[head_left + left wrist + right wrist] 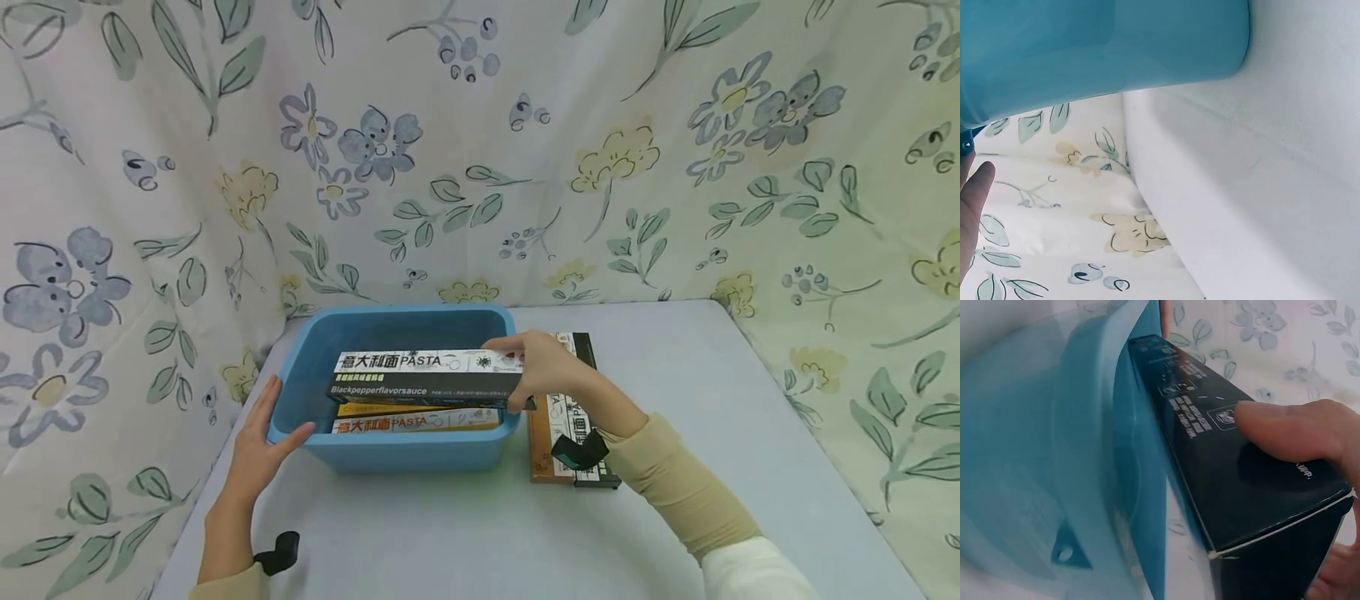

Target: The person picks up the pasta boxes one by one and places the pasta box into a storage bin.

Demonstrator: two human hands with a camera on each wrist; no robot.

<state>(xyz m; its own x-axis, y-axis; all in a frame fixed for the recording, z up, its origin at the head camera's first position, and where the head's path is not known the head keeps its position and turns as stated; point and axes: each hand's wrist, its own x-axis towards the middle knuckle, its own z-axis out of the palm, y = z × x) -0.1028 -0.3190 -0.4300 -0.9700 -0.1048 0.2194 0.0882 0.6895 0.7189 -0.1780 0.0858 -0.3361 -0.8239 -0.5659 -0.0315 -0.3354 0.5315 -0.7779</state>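
My right hand (551,367) grips the right end of a black-and-white pasta box (427,375), labelled black pepper flavour. The box lies lengthwise over the opening of a blue plastic bin (405,457). In the right wrist view the thumb (1279,428) presses on the dark side of this box (1210,475), close beside the bin's rim. Beneath it, inside the bin, an orange-and-white pasta box (412,421) partly shows. My left hand (258,450) is at the bin's front left corner, fingers extended along the rim and thumb spread out.
Right of the bin, an orange pasta box (551,467) and a black pasta box (597,477) lie side by side on the white table (420,542), partly hidden by my right arm. A floral curtain (480,167) hangs behind and to the left of the table.
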